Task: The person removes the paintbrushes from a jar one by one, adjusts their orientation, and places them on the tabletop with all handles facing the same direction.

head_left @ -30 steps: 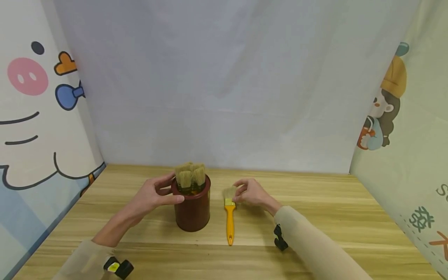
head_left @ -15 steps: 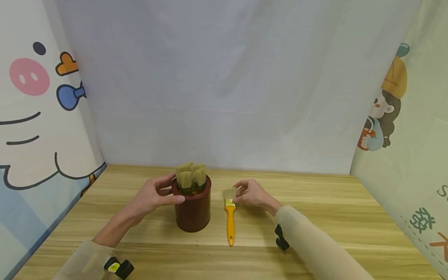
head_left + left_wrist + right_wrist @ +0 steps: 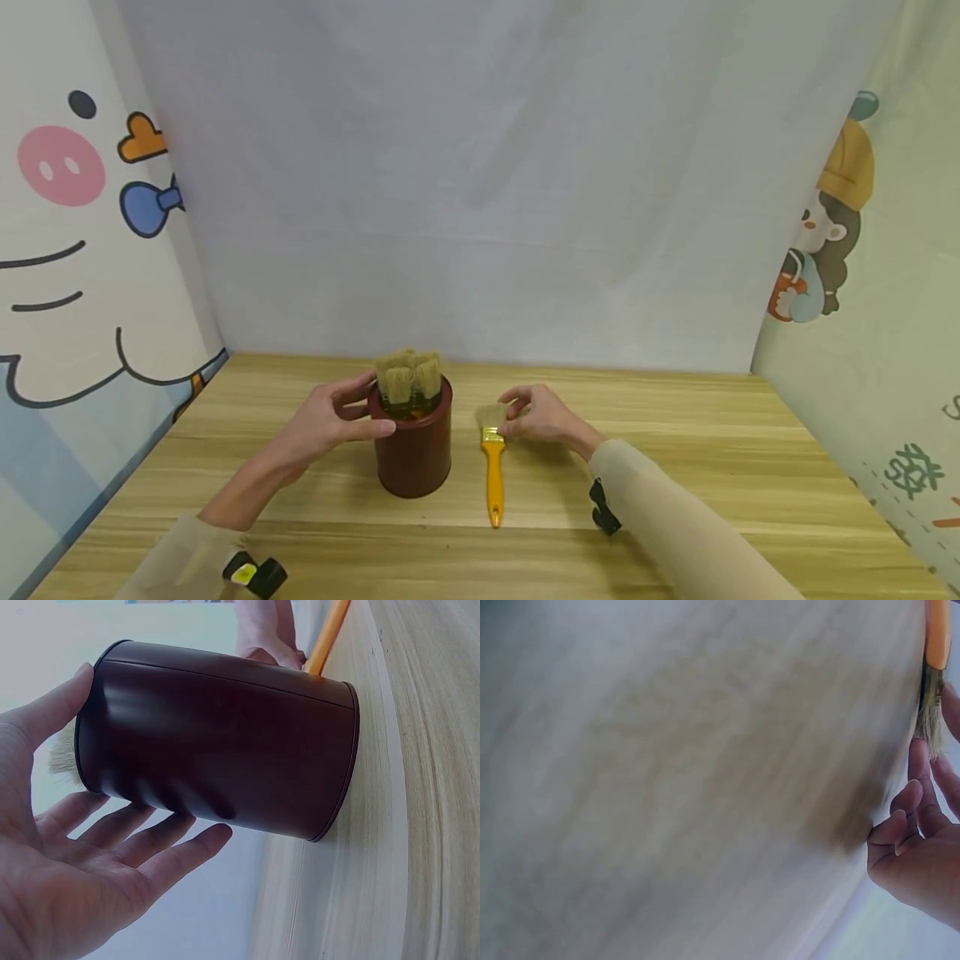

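A dark red cylindrical brush holder (image 3: 414,462) stands upright on the table, with several paintbrushes (image 3: 400,385) in it, bristles up. My left hand (image 3: 326,422) holds it by the upper left side, the thumb at the front of the rim. In the left wrist view the fingers (image 3: 176,859) reach along the holder's wall. To the right of the holder a paintbrush (image 3: 493,479) with an orange handle lies flat, its handle toward me. My right hand (image 3: 542,414) pinches it near the bristles and metal band; its thumb stays partly hidden in the right wrist view.
The wooden table (image 3: 712,475) extends on both sides of the hands. A grey-white cloth (image 3: 480,183) hangs behind it, with printed panels at the left (image 3: 67,333) and right (image 3: 877,333). Black wrist cameras sit on both sleeves.
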The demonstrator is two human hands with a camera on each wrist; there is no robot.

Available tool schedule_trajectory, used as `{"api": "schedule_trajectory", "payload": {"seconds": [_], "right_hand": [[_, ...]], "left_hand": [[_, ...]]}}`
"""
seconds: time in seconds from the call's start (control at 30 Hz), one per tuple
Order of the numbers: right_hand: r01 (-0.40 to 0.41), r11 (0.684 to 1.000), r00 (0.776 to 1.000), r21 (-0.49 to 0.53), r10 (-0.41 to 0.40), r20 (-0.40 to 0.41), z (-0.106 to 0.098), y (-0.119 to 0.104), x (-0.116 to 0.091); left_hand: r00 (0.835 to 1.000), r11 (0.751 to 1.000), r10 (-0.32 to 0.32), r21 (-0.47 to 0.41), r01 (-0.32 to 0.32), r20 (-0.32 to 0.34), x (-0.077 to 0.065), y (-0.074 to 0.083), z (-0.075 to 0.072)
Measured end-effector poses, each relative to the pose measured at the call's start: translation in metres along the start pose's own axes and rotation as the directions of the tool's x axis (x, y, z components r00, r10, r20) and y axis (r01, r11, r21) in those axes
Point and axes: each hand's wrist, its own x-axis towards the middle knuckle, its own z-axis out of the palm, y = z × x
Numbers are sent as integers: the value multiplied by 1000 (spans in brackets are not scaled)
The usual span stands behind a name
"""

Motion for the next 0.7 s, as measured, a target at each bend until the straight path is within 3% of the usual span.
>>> {"api": "schedule_trajectory", "payload": {"seconds": [0.27,0.47,0.7], "right_hand": [[-14,1000,1000,-21,14,-9,-1,-1,0],[-21,999,998,-43,19,-63,-6,-4,-2],[50,999,996,-17,-51,-67,-14,-22,-8]], "left_hand": [[1000,1000,-2,5,2,0,0,1,0],[1000,1000,-10,10,10,-4,-1,1,0],[1000,1000,-24,16,24,0,-1,2,0]]}}
